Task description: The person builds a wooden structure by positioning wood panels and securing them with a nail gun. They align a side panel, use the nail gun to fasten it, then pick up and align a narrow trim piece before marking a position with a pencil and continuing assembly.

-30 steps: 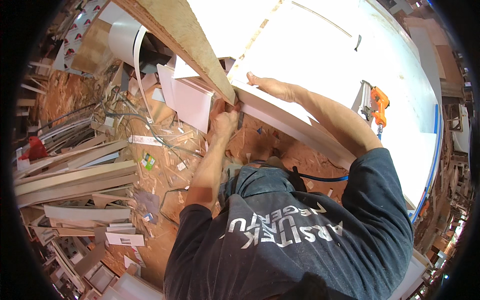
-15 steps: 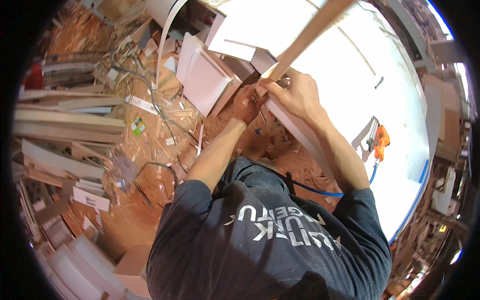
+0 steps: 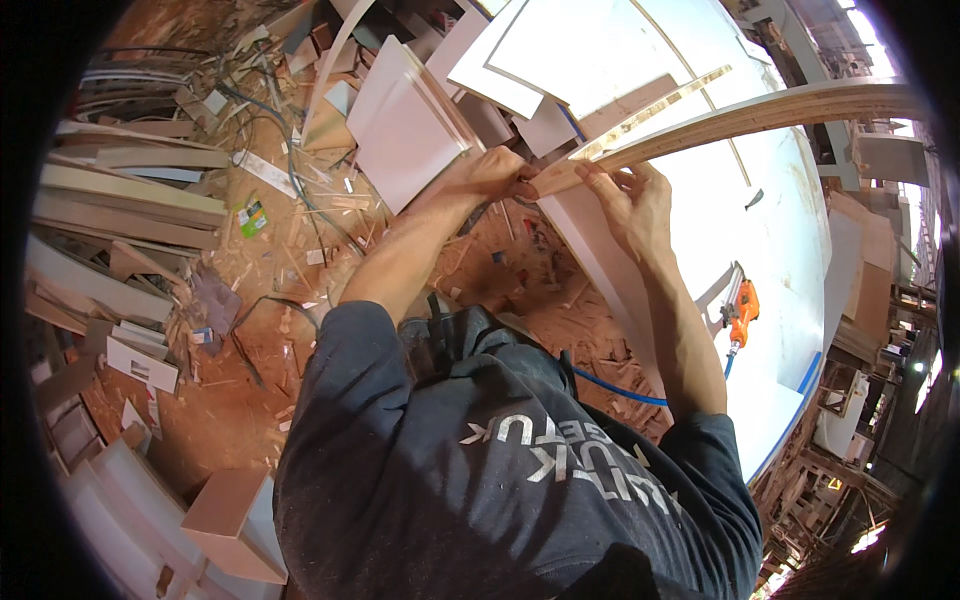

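A long plywood strip (image 3: pixel 720 128) runs from my hands to the upper right over the white worktop (image 3: pixel 770 240). My left hand (image 3: pixel 497 170) is closed at the strip's near end; part of its fingers is hidden. My right hand (image 3: pixel 633 200) grips the strip just right of that, fingers curled on its lower edge. A pale panel (image 3: pixel 600 270) lies below along the worktop's edge. An orange nail gun (image 3: pixel 742 312) with a blue hose rests on the worktop to the right of my right hand. A white panel (image 3: pixel 400 140) leans just left of my left hand.
Offcut boards (image 3: pixel 130 200) are piled along the left. Wood scraps and dark cables (image 3: pixel 290 160) lie on the littered floor. A box-like wooden piece (image 3: pixel 225 510) is at the lower left. Stacked sheets (image 3: pixel 850 280) stand past the worktop at the right.
The plywood strip has swung clockwise from upright in view to nearly level toward the right. Both hands moved with it to its near end; my right hand shifted onto it from the panel.
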Demonstrator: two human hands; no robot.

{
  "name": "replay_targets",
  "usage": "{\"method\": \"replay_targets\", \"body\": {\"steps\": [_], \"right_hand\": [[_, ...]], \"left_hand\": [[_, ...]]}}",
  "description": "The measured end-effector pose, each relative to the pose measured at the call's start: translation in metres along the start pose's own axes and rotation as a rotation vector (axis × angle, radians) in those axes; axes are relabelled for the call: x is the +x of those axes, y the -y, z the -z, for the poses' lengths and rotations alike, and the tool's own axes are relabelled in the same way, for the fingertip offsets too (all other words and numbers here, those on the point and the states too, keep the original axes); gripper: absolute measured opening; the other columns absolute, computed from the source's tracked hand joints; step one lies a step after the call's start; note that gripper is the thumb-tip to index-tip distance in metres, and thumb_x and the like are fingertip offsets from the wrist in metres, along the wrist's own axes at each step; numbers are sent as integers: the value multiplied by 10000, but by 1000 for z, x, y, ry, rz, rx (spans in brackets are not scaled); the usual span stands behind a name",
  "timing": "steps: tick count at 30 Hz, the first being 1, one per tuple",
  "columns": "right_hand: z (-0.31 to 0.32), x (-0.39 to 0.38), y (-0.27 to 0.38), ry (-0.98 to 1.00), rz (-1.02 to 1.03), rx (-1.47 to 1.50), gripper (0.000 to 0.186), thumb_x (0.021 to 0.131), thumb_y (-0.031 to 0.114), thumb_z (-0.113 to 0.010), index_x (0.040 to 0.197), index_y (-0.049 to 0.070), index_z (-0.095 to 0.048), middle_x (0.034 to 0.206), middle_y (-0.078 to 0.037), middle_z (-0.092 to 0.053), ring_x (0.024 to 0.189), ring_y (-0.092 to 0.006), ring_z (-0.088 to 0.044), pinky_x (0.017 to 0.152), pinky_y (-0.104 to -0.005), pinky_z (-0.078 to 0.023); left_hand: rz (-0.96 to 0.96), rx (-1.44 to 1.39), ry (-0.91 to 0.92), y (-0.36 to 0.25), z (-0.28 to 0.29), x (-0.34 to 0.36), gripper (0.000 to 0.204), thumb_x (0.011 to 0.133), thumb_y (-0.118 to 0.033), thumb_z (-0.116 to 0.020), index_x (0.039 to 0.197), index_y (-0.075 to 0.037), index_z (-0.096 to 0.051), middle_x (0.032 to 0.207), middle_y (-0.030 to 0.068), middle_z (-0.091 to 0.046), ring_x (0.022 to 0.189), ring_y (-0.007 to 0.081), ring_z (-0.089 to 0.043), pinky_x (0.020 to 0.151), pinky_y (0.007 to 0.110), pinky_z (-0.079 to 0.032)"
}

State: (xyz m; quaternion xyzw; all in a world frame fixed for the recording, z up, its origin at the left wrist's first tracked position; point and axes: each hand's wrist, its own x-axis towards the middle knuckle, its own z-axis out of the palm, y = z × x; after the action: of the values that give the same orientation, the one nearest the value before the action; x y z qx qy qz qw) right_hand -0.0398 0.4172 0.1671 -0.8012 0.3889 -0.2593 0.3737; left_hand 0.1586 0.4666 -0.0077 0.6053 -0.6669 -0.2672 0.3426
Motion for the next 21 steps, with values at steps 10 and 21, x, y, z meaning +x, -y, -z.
{"method": "replay_targets", "body": {"steps": [10, 21], "right_hand": [[-3, -2, 7, -86, -41, -4, 338, 884, 326, -821, 1029, 24, -781, 821, -63, -705, 681, -133, -621, 513, -300, -475], [-9, -9, -6, -127, 40, 51, 274, 895, 297, -819, 989, 40, -795, 836, -48, -695, 701, -110, -561, 585, -276, -438]], "left_hand": [[-41, -157, 132, 6, 10, 13, 279, 765, -132, -861, 1035, -99, -800, 917, 124, -775, 828, 237, -750, 726, 365, -568], [-134, -48, 111, 11, 9, 7, 398, 805, -208, -845, 1180, -108, -756, 973, 126, -765, 897, 305, -745, 745, 408, -564]]}}
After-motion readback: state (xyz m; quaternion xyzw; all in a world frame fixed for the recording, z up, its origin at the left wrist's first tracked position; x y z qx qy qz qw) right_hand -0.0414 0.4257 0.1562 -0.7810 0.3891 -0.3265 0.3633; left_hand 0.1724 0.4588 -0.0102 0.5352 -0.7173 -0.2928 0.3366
